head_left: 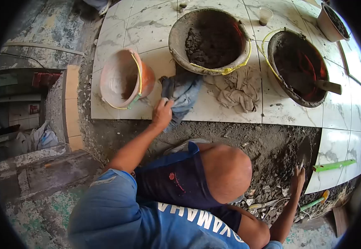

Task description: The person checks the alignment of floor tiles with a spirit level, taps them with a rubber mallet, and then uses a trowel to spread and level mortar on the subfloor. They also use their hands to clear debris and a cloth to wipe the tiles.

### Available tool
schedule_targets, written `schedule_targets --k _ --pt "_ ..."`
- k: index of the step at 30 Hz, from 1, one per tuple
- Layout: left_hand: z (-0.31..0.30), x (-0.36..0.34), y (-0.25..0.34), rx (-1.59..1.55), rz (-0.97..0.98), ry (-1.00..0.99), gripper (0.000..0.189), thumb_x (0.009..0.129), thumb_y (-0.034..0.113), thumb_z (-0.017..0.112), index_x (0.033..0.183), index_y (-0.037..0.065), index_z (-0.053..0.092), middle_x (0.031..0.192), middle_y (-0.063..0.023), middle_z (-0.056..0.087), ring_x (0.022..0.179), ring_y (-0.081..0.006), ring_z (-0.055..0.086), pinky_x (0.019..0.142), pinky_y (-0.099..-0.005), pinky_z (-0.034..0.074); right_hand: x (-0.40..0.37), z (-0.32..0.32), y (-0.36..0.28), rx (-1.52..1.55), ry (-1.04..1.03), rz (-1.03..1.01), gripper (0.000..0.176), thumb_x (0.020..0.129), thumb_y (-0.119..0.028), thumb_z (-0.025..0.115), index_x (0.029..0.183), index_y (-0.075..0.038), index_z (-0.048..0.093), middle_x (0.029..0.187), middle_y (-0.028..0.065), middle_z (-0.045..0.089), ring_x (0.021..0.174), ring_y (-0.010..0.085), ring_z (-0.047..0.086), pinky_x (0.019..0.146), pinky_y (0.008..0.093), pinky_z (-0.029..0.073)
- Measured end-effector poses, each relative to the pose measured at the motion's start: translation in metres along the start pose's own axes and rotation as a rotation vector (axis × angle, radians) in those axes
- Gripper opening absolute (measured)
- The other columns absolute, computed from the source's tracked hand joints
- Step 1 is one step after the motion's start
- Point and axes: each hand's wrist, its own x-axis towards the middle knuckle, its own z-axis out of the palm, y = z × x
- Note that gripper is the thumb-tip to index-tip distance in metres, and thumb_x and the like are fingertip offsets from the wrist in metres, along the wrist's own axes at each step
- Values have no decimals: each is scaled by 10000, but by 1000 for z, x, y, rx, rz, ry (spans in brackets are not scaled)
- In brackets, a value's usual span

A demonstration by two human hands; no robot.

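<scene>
My left hand (pixel 162 113) is closed on a bunched blue cloth (pixel 185 96), which lies over the edge of the white tiles below the large mortar bucket (pixel 216 70). Low on the right, my right hand (pixel 298 177) is closed around the handle of a trowel (pixel 305 150), its dark blade over the loose grey rubble. The fingers of this hand are partly hidden. Close to it, a green level-like bar (pixel 334 165) rests on a tile. An orange bucket (pixel 147 79) with a pale, dusty inside tilts beside the cloth.
A crumpled beige cloth (pixel 239 92) lies on the tiles. Another mortar bucket (pixel 278 85) has a wooden-handled tool (pixel 329 86) in it. A small plastic cup (pixel 265 15) and a white pail (pixel 328 25) stand farther back. A green-handled tool (pixel 312 204) lies on the rubble.
</scene>
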Motion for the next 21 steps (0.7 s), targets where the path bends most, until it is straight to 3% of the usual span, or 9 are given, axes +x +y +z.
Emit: schedule_targets --k 4,5,7,9,10,11,13,18,21 --pt "-17 58 -21 66 -55 356 241 762 -43 559 974 40 638 1014 -136 577 963 -361 559 838 -459 447 -1 -1 18 25 240 -129 508 963 -375 538 1277 24 507 1050 272 633 961 420 615 839 443 462" --pt "-11 71 -23 -8 -137 400 259 758 -48 552 992 27 635 1071 -145 586 1016 -369 554 880 -465 434 -7 -16 -4 -61 116 -4 515 976 -323 509 1348 27 447 1172 273 604 1091 412 583 923 432 437" --pt "5 96 -22 139 -171 449 353 760 -59 528 1098 12 604 1212 -199 544 1149 -409 488 973 -485 381 6 -16 9 -72 115 -18 482 939 -292 542 1291 30 476 1127 279 612 1061 432 587 881 451 453" --pt "63 106 -54 259 -201 276 596 772 54 552 1356 29 437 1407 -263 408 1281 -456 378 1065 -544 299 20 -14 17 -141 57 7 445 890 -276 578 1199 34 497 1058 289 622 1004 458 593 821 483 464" --pt "62 117 -34 402 -319 -10 676 760 153 576 1396 25 386 1459 -263 364 1315 -458 354 1094 -547 260 21 -6 25 -181 168 -103 324 887 -257 552 1041 24 503 926 307 629 902 496 596 770 550 457" --pt "67 125 -30 235 -267 -193 775 737 190 580 1444 6 319 1505 -275 299 1379 -456 282 1137 -519 213 11 -15 4 -223 135 -57 320 889 -255 535 1043 22 495 924 320 631 914 492 605 795 558 468" --pt "108 117 -67 48 -75 -79 880 722 167 569 1498 -39 208 1553 -282 199 1457 -409 161 1189 -476 121 10 -20 -18 -269 171 72 304 925 -238 436 1069 26 481 969 327 643 946 512 611 829 569 472" --pt "125 89 -48 -91 101 303 723 915 368 382 1499 -32 236 1539 -301 222 1424 -449 223 1153 -540 161 13 8 -49 -309 130 106 334 999 -175 299 1188 18 496 982 277 670 931 444 657 772 527 522" --pt "124 90 -17 -47 97 410 731 963 479 278 1495 -22 266 1519 -289 275 1407 -451 267 1127 -565 203 -29 48 -48 -404 215 -72 153 934 -107 409 1035 -29 493 852 212 646 757 394 673 649 492 548"
